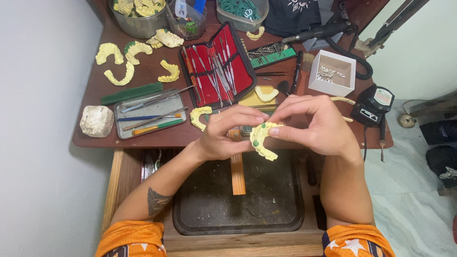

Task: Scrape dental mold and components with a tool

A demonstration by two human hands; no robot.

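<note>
Both hands meet over the front edge of a brown wooden table [143,138]. My left hand [226,133] and my right hand [314,124] together pinch a yellow arch-shaped dental cast [264,143] that carries small green dots. The fingertips of both hands touch its upper rim. Below the hands a wooden peg [237,173] sticks out over a dark tray [281,209].
Several more yellow dental casts [124,62] lie at the back left. A red-lined instrument case [216,66] stands open in the middle. A metal tray with tools [150,113], a white plaster lump [96,121], a white box [332,72] and a black handpiece unit [373,107] surround the hands.
</note>
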